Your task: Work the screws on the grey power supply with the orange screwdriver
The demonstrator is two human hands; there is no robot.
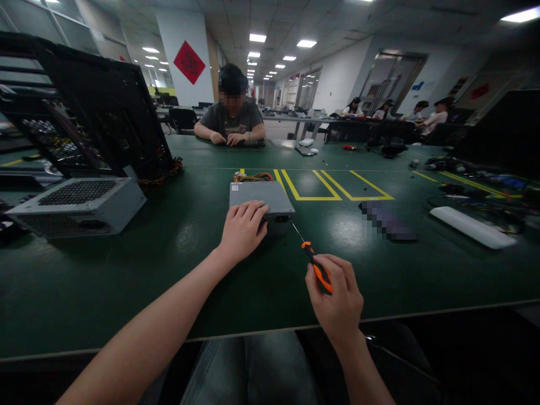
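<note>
screwdriver (314, 263) seemingly touches box (259, 197) edge

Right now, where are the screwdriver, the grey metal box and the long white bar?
screwdriver (315, 264): head view, on its orange and black handle.
grey metal box (258, 194): head view, on its flat top.
white bar (472, 226): head view, on the middle of its length.

A wide green table (105, 281) with yellow lines (333, 191) spans the room. Ceiling lights (306, 43) recede far back. A white pillar (199, 90) bearing a red sign (189, 62) stands far left.
</note>
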